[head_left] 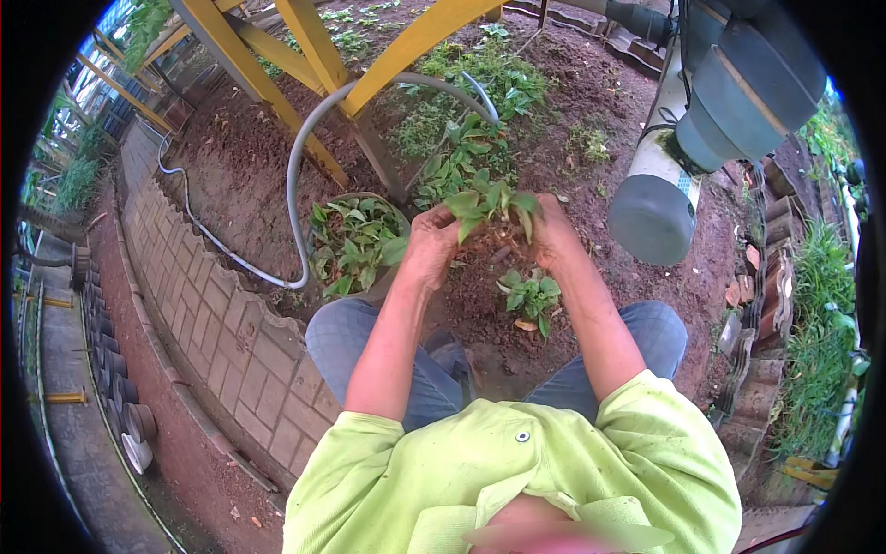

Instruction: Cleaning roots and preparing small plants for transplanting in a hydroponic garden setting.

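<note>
A leafy green seedling clump (pixel 493 205) hangs between my two hands above reddish-brown soil. My left hand (pixel 435 242) grips it from the left, and my right hand (pixel 552 232) from the right; its leaves partly hide the fingers of both. Pale roots or stems show beneath the leaves. Just below, nearer to me, a small leafy plant (pixel 531 296) stands in the soil with a brown dry leaf beside it. To the left of my left hand, a round container full of leafy plants (pixel 356 242) rests near my knee.
A grey hose (pixel 296 166) loops past the yellow metal frame (pixel 311 48) ahead. Upper right, a capped white pipe (pixel 654 201) and large grey plastic fittings (pixel 744 90) overhang the bed. Brick paving (pixel 228 346) runs along the left, clay roof tiles (pixel 765 325) edge the right.
</note>
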`<state>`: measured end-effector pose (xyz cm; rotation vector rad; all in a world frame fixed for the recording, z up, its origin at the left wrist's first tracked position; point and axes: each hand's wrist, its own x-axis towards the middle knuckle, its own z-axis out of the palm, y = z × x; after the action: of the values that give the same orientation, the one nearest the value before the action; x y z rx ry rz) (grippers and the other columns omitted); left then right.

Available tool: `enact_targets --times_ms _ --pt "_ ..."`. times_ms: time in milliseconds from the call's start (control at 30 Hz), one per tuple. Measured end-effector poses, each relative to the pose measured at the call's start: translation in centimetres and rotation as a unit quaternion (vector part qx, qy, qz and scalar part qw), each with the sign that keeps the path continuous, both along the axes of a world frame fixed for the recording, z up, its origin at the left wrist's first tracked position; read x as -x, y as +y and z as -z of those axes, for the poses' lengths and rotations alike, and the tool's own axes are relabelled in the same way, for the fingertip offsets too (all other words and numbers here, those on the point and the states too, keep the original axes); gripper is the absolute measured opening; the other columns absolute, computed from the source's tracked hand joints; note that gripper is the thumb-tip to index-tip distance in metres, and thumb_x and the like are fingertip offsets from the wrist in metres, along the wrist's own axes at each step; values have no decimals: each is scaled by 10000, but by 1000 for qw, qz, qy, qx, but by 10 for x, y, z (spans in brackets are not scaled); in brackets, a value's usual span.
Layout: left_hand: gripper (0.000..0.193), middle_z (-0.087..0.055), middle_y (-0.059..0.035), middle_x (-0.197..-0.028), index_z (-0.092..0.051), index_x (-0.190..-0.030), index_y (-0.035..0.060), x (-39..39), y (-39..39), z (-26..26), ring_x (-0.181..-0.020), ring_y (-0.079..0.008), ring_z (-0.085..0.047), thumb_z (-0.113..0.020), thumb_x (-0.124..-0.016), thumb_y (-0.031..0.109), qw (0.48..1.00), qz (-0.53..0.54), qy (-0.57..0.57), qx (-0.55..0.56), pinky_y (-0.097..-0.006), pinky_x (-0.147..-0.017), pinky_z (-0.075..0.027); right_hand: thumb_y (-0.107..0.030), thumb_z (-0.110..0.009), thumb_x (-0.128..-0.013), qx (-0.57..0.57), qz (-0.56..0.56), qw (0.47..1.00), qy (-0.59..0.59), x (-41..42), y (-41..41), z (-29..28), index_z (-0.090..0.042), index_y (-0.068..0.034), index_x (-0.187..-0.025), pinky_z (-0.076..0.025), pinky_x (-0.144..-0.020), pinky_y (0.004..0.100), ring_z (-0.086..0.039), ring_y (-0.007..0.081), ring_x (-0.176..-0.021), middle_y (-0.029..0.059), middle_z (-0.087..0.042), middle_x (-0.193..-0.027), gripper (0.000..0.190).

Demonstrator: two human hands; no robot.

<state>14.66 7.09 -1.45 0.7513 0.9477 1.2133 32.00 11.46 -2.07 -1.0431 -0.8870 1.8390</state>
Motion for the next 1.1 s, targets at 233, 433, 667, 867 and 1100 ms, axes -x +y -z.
enact_targets --times_ms 233,433,667,867,1100 --pt "208 -682 -100 -954 -627 -1027 -47 3 3 -2 -799 -176 -666 -640 -846 54 991 -105 -85 14 -305 -680 -568 -280 -657 -865 -56 14 998 -25 15 -18 -39 -578 37 -1159 -507 -480 250 -642 163 -639 106 -658 -977 439" --pt "166 -675 -92 -898 -636 -992 -35 17 7 7 -789 -177 -660 -632 -842 37 994 -69 -72 39 -309 -683 -566 -137 -616 -869 -97 34 990 -100 11 -14 -27 -640 31 -1044 -495 -485 240 -603 107 -587 61 -658 -802 244" --pt "299 -643 -116 -1040 -586 -1097 -51 7 0 -8 -875 -214 -661 -608 -799 -64 992 -52 -113 2 -361 -775 -590 -113 -598 -865 -70 81 992 -63 17 -21 -32 -687 19 -924 -478 -495 244 -605 115 -561 53 -648 -783 170" --pt "243 -667 -144 -958 -595 -1080 -60 -4 2 -7 -834 -217 -669 -620 -842 -13 994 -72 42 -70 -330 -724 -586 -218 -655 -863 -366 85 886 -272 9 -10 -5 -671 -2 -1074 -484 -566 254 -608 127 -577 23 -650 -751 303" --pt "313 -642 -196 -1040 -529 -1161 -104 3 -4 -22 -879 -276 -675 -516 -855 -40 998 9 -53 -31 -352 -778 -588 -165 -636 -873 -110 58 981 -149 -1 -12 -34 -693 5 -963 -433 -512 229 -552 87 -555 35 -646 -724 201"
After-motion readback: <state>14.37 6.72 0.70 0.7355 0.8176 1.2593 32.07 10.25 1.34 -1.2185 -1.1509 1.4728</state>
